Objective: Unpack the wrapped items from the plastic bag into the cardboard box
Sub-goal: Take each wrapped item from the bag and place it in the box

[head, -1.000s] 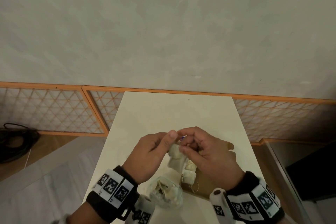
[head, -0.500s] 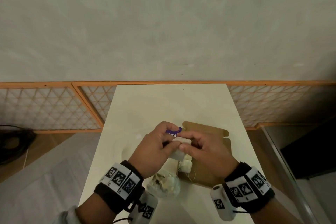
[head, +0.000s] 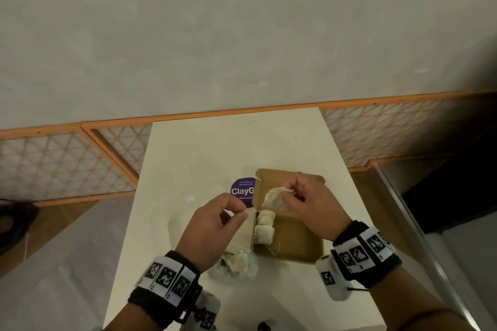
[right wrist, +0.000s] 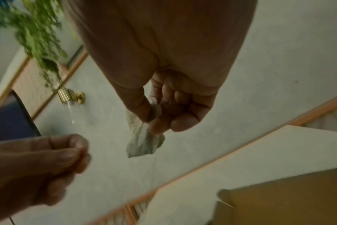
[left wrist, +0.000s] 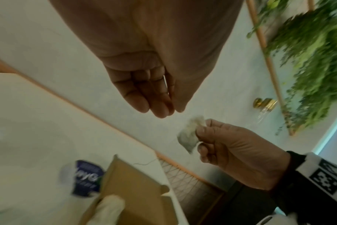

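My right hand (head: 289, 195) pinches a crumpled pale wrapped item (head: 273, 199) in the air over the open cardboard box (head: 293, 236). The wrist views show the same wrapped item (left wrist: 188, 137) (right wrist: 142, 144) hanging from thumb and fingers, a thin thread trailing below it. Along the box's left wall lie several wrapped items (head: 265, 226). My left hand (head: 243, 212) hovers just left of the box, fingers curled, thumb against the fingertips (left wrist: 164, 111); nothing shows plainly between them. Below that wrist lies the clear plastic bag (head: 236, 263) with more wrapped items inside.
A round purple sticker (head: 242, 191) lies on the white table (head: 215, 148) beside the box's far left corner. An orange-framed lattice screen (head: 67, 164) runs behind the table. Black cable (head: 10, 223) lies on the floor at left. A dark unit (head: 457, 196) stands at right.
Both hands held one wrapped item together; they have since parted. The right hand carried it rightward over the box, the left let go, and the purple sticker is uncovered.
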Demonstrator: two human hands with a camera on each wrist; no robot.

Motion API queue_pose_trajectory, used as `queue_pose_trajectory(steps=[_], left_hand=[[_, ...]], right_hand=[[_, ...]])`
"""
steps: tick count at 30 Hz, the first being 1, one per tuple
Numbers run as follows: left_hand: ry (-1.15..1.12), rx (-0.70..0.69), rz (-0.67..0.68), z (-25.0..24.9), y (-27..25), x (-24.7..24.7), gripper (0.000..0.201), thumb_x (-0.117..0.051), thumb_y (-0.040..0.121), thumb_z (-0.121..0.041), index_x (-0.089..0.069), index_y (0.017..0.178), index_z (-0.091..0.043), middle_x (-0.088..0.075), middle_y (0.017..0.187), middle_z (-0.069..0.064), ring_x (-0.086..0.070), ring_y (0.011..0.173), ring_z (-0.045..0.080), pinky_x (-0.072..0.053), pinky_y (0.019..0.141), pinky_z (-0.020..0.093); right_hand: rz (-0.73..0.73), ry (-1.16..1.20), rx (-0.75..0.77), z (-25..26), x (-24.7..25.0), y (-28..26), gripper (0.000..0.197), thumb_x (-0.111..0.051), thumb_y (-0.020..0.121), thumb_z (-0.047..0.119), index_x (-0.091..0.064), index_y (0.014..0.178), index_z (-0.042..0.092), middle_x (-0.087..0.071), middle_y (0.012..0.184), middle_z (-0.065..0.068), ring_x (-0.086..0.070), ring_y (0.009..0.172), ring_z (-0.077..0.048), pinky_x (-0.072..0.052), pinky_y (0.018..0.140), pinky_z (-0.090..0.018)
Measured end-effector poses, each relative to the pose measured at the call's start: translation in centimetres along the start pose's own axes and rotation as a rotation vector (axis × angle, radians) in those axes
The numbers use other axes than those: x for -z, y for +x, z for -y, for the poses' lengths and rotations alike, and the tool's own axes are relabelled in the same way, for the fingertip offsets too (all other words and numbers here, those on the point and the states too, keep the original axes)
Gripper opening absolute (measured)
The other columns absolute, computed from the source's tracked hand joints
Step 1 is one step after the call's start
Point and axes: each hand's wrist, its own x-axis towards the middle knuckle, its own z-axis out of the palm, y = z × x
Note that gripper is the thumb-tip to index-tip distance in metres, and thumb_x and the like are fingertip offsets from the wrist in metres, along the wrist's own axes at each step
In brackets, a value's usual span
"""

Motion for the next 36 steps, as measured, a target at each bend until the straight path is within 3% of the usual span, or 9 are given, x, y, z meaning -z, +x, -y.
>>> queue_pose_trajectory(steps=[5,7,10,18,23,25,28,32,36], left_hand=[[0.113,0.107,0.109,4.2,-1.7,-0.7,0.012,-0.072,0.095,-0.026,-0.065,0.088,-0.032,-0.068,0.082,-0.024,-0.061,0.065,0.005,-0.048,0.064,0.013],[0.158,0.133,0.137,5.4,-2.4,-1.0,0.011,-0.071,0.095,-0.027,-0.065,0.088,-0.033,-0.069,0.084,-0.022,-0.063,0.068,0.005,-0.048,0.064,0.013],[0.19,0.177,0.159,6.6,-3.5,-1.3,0.01,-0.07,0.096,-0.03,-0.066,0.087,-0.032,-0.07,0.086,-0.021,-0.059,0.064,0.004,-0.046,0.063,0.013],[0.242,0.273,0.181,8.7,-5.0,-1.4,0.01,-0.072,0.095,-0.033,-0.067,0.086,-0.031,-0.067,0.091,-0.031,-0.059,0.061,0.005,-0.046,0.063,0.016],[0.264,0.294,0.192,9.3,-5.0,-1.4,0.01,-0.072,0.094,-0.032,-0.066,0.085,-0.031,-0.065,0.092,-0.033,-0.059,0.063,0.004,-0.044,0.064,0.016],[0.264,0.302,0.195,9.4,-4.8,-1.4,0.01,-0.072,0.094,-0.032,-0.066,0.085,-0.031,-0.065,0.093,-0.034,-0.059,0.064,0.004,-0.045,0.066,0.018],[0.255,0.303,0.215,9.7,-4.4,-1.7,0.009,-0.071,0.094,-0.032,-0.066,0.086,-0.031,-0.066,0.094,-0.033,-0.059,0.063,0.004,-0.046,0.067,0.019],[0.257,0.299,0.241,9.8,-3.6,-2.1,0.01,-0.07,0.095,-0.033,-0.066,0.086,-0.03,-0.065,0.092,-0.033,-0.057,0.057,0.003,-0.044,0.063,0.016],[0.249,0.308,0.256,9.8,-3.1,-2.3,0.011,-0.069,0.095,-0.031,-0.066,0.085,-0.03,-0.07,0.086,-0.022,-0.055,0.054,0.003,-0.044,0.061,0.016]], right_hand=[[0.119,-0.273,-0.157,-6.3,-1.9,0.5,0.008,-0.064,0.099,0.025,-0.058,0.094,0.022,-0.059,0.078,0.011,-0.052,0.067,-0.001,-0.042,0.06,-0.01],[0.137,-0.319,-0.234,-9.4,-3.3,0.5,0.011,-0.062,0.098,0.025,-0.056,0.09,0.027,-0.056,0.076,0.009,-0.051,0.067,-0.006,-0.041,0.06,-0.014],[0.131,-0.348,-0.354,-12.8,-5.5,0.3,0.01,-0.06,0.098,0.025,-0.055,0.089,0.027,-0.053,0.078,0.007,-0.054,0.079,-0.017,-0.047,0.075,-0.031],[0.008,-0.231,-0.49,-16.0,-8.8,1.1,0.008,-0.061,0.098,0.025,-0.057,0.092,0.022,-0.064,0.088,0.0,-0.061,0.085,-0.022,-0.044,0.073,-0.029],[-0.031,-0.11,-0.444,-15.0,-9.0,1.3,0.011,-0.063,0.096,0.027,-0.055,0.089,0.024,-0.065,0.083,0.003,-0.062,0.079,-0.017,-0.051,0.073,-0.03],[-0.018,-0.052,-0.384,-13.9,-8.2,1.2,0.013,-0.066,0.092,0.026,-0.053,0.087,0.025,-0.068,0.09,0.006,-0.064,0.083,-0.012,-0.054,0.077,-0.03],[0.027,0.042,-0.328,-11.5,-6.4,0.8,0.019,-0.07,0.09,0.022,-0.051,0.085,0.023,-0.065,0.083,0.011,-0.06,0.073,-0.005,-0.05,0.069,-0.022],[0.041,0.142,-0.263,-8.7,-4.0,-0.3,0.015,-0.066,0.089,0.02,-0.052,0.086,0.019,-0.062,0.074,-0.015,-0.054,0.064,-0.016,-0.049,0.064,-0.033],[0.047,0.128,-0.252,-8.7,-3.3,-0.6,0.01,-0.065,0.094,0.016,-0.056,0.091,0.014,-0.065,0.075,-0.014,-0.054,0.061,-0.011,-0.049,0.06,-0.025]])
